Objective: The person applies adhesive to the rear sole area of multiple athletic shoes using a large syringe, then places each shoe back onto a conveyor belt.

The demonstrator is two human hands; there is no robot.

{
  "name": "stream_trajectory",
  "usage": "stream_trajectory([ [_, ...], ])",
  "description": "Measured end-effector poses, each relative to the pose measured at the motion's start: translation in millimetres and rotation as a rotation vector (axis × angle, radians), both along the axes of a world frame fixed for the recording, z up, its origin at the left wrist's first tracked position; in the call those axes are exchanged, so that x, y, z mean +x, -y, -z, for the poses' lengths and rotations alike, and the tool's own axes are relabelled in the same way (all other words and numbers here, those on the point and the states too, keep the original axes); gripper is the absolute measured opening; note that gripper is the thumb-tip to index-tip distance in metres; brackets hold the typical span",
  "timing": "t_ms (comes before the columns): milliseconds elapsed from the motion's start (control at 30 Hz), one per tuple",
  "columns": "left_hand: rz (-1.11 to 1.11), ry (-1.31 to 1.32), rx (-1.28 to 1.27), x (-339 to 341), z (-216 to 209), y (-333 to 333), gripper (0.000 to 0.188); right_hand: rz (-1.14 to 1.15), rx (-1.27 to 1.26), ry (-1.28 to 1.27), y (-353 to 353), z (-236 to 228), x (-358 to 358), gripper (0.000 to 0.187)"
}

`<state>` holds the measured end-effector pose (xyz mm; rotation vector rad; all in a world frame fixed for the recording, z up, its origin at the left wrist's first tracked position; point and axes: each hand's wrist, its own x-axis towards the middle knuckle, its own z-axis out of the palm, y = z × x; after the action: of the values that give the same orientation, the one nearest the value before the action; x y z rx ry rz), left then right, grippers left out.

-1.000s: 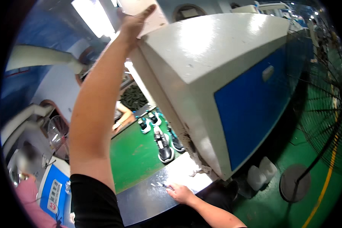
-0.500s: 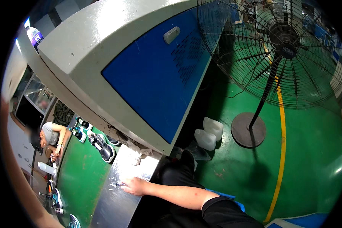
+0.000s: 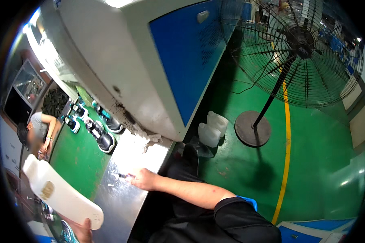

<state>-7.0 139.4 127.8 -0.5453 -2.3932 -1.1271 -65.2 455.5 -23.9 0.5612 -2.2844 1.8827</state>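
Observation:
My left hand (image 3: pixel 83 231), low at the left, grips the rounded end of a long white curved piece (image 3: pixel 69 197). That piece has a brownish oval patch and slants up to the left; its exact kind I cannot tell. On the metal tabletop (image 3: pixel 120 193), my right hand (image 3: pixel 144 179) is closed around a slim dark pen-like tool (image 3: pixel 126 175) whose tip points left. A small whitish bit (image 3: pixel 110 185) lies beside the tool. Crumpled white cloth or paper (image 3: pixel 144 138) lies at the table's far end.
Several sneakers, including a black-and-white shoe (image 3: pixel 101 135), stand on the green surface (image 3: pixel 75 156) to the left. Across it sits a person (image 3: pixel 44 127). A grey-and-blue machine (image 3: pixel 178 60) rises ahead. White jugs (image 3: pixel 210 131) and a large standing fan (image 3: pixel 304 44) are at the right.
My left hand has come into view at lower left with the long white piece. My head view has shifted; the right hand still holds the dark tool over the metal table.

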Motion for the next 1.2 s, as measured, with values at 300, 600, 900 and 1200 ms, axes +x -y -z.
stream_trajectory([
  [300, 0.167, -0.189, -0.46, 32, 42, 17, 0.099, -0.068, 0.007, -0.103, -23, -73, 53, 0.023],
  [600, 0.165, -0.124, -0.431, 59, 48, 32, 0.104, -0.003, 0.452, -0.526, -2, -173, 48, 0.024],
  [900, 0.155, -0.181, -0.436, 59, 49, 23, 0.101, -0.074, 0.546, -0.479, 2, -177, 50, 0.021],
  [1200, 0.199, -0.125, -0.509, 52, 38, 25, 0.1, 0.008, 0.762, -0.684, -5, -178, 53, 0.024],
])
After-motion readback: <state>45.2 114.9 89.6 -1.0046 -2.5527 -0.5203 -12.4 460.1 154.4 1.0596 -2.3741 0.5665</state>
